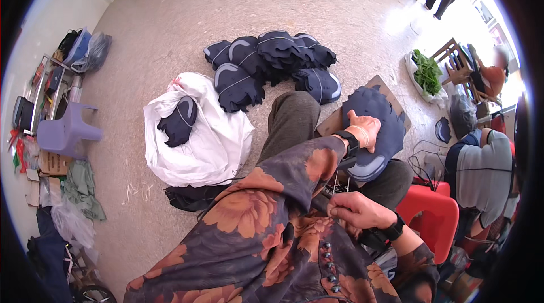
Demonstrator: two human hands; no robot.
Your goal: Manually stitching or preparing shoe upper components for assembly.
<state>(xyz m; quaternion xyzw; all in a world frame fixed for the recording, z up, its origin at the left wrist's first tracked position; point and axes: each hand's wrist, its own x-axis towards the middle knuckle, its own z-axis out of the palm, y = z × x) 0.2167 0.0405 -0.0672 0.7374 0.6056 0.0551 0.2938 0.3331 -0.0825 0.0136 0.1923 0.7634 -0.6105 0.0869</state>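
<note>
My left hand (364,131) grips across the top of a stack of dark navy cut pieces (382,109) with jagged edges. They resemble shoe uppers, and a grey curved band marks their near end. A brown board (378,82) lies partly under the stack, by my right thigh. Pale thin bands cross the back of my left hand. Closer to my body, my right hand (358,210) is closed in a pinch at a thin pale strand (333,183) running up toward the stack; its far end is hidden. Several similar tied bundles (277,48) are heaped on the floor ahead.
A white sack (198,161) with one tied bundle (180,120) on it lies at left. Beyond stands a purple stool (71,127) beside a cluttered rack. At right are a red chair (433,218), a seated person (481,173), and a bag of green leaves (426,71).
</note>
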